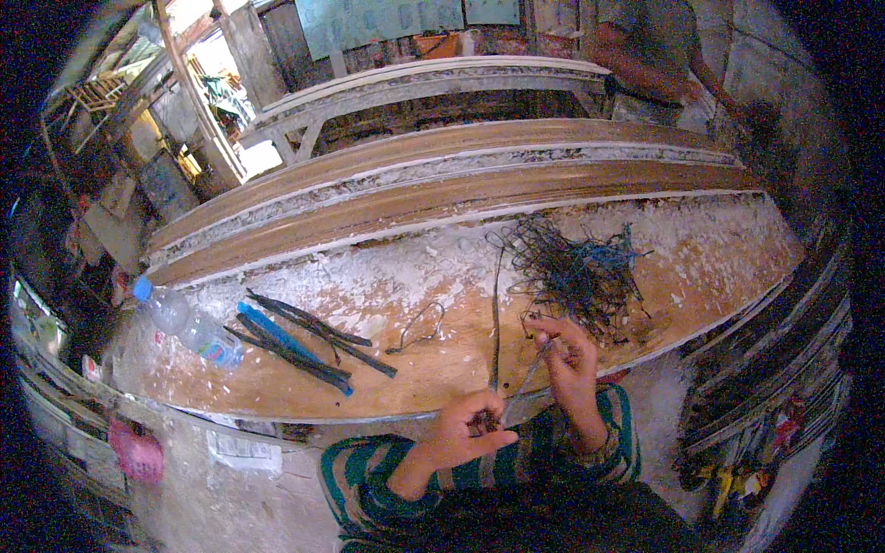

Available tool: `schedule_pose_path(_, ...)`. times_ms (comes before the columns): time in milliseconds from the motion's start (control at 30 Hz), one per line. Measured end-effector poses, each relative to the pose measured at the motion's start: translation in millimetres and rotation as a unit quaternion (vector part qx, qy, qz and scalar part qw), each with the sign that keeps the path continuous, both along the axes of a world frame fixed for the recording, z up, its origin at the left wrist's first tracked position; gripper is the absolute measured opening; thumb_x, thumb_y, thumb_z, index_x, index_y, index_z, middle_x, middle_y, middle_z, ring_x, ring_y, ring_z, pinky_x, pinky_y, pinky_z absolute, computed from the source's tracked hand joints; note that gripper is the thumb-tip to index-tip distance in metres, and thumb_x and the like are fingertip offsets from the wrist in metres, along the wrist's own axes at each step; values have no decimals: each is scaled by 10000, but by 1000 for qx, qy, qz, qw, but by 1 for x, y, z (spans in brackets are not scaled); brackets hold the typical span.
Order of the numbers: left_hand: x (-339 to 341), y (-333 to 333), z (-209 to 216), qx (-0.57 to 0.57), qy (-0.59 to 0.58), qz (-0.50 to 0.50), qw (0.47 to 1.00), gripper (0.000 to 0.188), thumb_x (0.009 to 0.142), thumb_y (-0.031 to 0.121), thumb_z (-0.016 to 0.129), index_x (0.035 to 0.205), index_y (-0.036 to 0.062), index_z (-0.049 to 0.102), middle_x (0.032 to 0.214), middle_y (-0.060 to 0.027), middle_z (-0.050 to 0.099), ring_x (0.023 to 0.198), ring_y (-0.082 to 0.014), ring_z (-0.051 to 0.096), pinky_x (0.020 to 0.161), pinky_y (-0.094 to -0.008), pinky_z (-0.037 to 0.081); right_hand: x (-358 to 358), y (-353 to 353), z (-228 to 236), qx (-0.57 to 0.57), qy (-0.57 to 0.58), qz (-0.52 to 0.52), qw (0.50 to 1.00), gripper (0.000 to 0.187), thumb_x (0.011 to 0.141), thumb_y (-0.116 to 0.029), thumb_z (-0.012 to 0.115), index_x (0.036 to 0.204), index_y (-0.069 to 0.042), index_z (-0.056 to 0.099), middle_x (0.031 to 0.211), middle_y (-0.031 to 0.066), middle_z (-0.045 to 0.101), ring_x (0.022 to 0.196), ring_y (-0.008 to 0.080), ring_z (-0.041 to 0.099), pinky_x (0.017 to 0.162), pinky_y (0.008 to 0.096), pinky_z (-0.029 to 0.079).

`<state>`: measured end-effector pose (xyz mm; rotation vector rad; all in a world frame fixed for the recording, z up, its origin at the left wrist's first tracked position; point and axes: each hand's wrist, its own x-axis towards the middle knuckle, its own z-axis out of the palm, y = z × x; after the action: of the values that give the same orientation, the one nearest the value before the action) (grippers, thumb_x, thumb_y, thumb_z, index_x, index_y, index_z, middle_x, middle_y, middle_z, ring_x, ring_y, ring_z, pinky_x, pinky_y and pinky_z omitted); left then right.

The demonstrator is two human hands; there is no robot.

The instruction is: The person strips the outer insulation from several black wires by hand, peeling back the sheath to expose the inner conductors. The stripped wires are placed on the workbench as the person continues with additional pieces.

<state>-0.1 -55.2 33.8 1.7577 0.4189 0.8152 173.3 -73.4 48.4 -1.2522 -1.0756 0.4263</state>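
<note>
Close to my body, at the near edge of the wooden table, my left hand [464, 431] is curled around one end of a thin grey cord [527, 380]. The cord runs up to my right hand [569, 364], which pinches its other part between thumb and fingers. Just beyond my right hand lies a tangled heap of black and blue cords [581, 267]. One dark strand [496, 318] stretches from the heap toward my left hand. A short looped cord [422, 327] lies left of it. Farther left are several flat black strips [318, 323] and a blue strip [286, 339].
A clear plastic bottle [189, 323] with a blue cap lies at the table's left end. Long wooden boards [442, 184] run along the far side of the white-flecked tabletop [442, 382]. A bench [424, 85] stands behind. Another person [650, 51] is at the back right.
</note>
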Motion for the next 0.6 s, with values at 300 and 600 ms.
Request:
schedule_pose_path(300,-36,37,-4,-3,3,336,942,206,692,25,675,701,71,475,627,28,480,562,-41,439,496,-184,355,-2,-6,5,-27,-55,254,965,106,712,-71,642,815,-64,665,976,91,595,969,229,526,840,337,394)
schedule_pose_path(600,-47,46,-3,-38,-11,368,929,79,718,-18,638,724,40,585,660,7,563,588,-50,495,526,-189,391,-41,-13,15,22,-160,457,874,171,706,-122,680,877,-110,671,991,37,604,1056,240,469,926,376,326)
